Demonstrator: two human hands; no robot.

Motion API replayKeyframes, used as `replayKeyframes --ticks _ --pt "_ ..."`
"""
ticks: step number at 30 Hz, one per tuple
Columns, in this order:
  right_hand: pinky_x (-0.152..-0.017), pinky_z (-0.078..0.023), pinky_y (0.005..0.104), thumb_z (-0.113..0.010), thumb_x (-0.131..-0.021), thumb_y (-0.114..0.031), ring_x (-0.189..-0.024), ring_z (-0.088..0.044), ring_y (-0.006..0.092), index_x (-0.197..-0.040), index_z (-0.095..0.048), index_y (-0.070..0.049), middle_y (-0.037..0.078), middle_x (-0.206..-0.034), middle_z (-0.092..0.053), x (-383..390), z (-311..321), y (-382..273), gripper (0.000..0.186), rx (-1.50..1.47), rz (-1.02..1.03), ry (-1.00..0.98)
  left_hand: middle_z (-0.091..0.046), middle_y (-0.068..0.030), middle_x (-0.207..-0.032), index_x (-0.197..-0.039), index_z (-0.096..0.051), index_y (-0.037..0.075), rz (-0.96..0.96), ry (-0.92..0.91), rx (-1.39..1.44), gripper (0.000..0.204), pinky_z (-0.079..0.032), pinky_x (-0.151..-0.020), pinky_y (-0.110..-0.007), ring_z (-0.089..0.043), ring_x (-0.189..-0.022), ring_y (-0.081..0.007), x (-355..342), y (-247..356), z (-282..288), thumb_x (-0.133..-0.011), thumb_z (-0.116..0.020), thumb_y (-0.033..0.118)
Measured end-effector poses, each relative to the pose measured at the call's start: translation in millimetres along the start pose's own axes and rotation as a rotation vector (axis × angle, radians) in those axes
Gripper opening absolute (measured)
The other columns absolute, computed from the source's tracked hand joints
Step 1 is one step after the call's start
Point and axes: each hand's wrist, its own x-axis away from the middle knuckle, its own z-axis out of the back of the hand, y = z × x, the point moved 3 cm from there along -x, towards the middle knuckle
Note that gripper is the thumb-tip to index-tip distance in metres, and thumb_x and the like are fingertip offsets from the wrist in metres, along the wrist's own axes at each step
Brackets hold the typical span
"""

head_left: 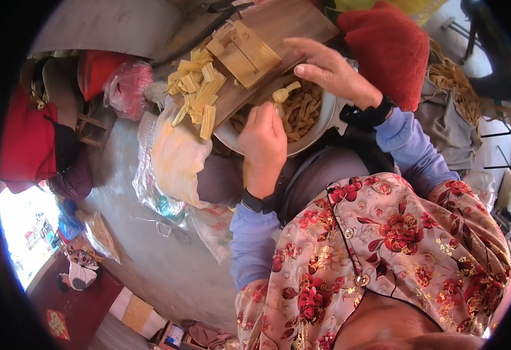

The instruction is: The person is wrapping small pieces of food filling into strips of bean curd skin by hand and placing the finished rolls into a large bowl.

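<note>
My left hand [264, 140] is closed in a pinch on a small knotted yellow strip [284, 93], held over a white basin [329, 114]. Inside the basin lie many small yellow-brown pieces [305, 111]. My right hand [337, 73] is open above the basin's far right side, fingers stretched to the left and holding nothing. A wooden board [244, 96] lies across the far left part of the basin. On the board sit a yellowish wooden block with a slot [244, 55] and a pile of loose flat yellow strips [197, 87].
A red cushion-like cloth [387, 49] stands right of the basin. Long tan strips hang over grey cloth [451, 116] at the far right. A pale cloth [177, 151] and clear plastic bags lie left of my lap. A dark red table [74, 309] is at lower left.
</note>
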Motion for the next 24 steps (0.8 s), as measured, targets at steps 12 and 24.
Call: replayKeyframes --ticks 12,24 --pt "-0.06 -0.048 0.0414 -0.063 -0.075 -0.01 -0.068 -0.059 0.0383 -0.092 -0.063 -0.002 0.02 -0.07 -0.06 7 -5 -26 0.019 0.597 0.207 -0.525 -0.052 -0.016 -0.062 -0.078 -0.056 0.0 0.248 -0.5 0.383 0.023 -0.04 -0.054 -0.035 -0.044 -0.054 -0.0273 -9 -7 12 -0.089 -0.058 0.02" --pt "-0.059 -0.045 0.0368 -0.062 -0.081 -0.013 -0.065 -0.057 0.0309 -0.078 -0.056 0.001 0.017 -0.071 -0.057 -7 -7 -48 0.016 0.5 0.19 -0.573 -0.051 0.0047 -0.07 -0.082 -0.06 0.0 0.294 -0.613 0.467 0.023 -0.037 -0.062 -0.021 -0.044 -0.068 -0.0048 -38 -2 34 -0.092 -0.058 0.02"
